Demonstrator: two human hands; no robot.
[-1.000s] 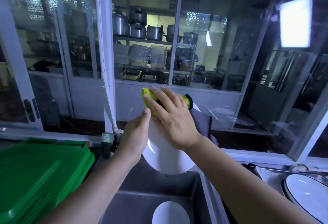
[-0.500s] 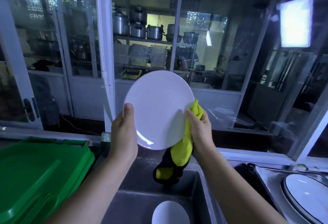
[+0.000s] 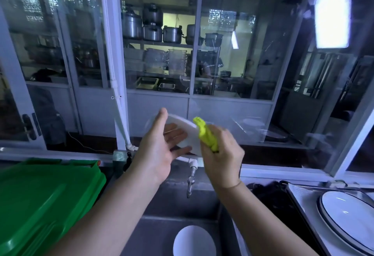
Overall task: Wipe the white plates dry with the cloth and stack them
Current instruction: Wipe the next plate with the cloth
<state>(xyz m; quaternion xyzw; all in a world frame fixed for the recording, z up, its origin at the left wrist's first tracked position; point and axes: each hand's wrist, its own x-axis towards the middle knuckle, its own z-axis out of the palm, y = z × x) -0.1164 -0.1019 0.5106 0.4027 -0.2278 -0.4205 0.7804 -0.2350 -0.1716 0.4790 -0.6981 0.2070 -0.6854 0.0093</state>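
White plate [image 3: 190, 137] against left fingers [image 3: 175, 134]; cloth [image 3: 206, 136] beside

White plate [image 3: 189, 137], yellow cloth [image 3: 206, 136] (right hand [image 3: 222, 154])

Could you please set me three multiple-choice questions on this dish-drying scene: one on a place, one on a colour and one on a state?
1. Where does the plate not in hand lie?
A. on the green lid
B. in the sink
C. on a shelf behind the glass

2. What colour is the cloth?
A. yellow-green
B. red
C. blue

3. What is the right hand doing?
A. hanging open and empty
B. turning the tap
C. gripping the cloth

Answers:
1 B: its white round shows on the grey sink floor below the arms.
2 A: a bright yellow-green strip sticks up out of the fist.
3 C: its fingers curl round the cloth beside the held plate.
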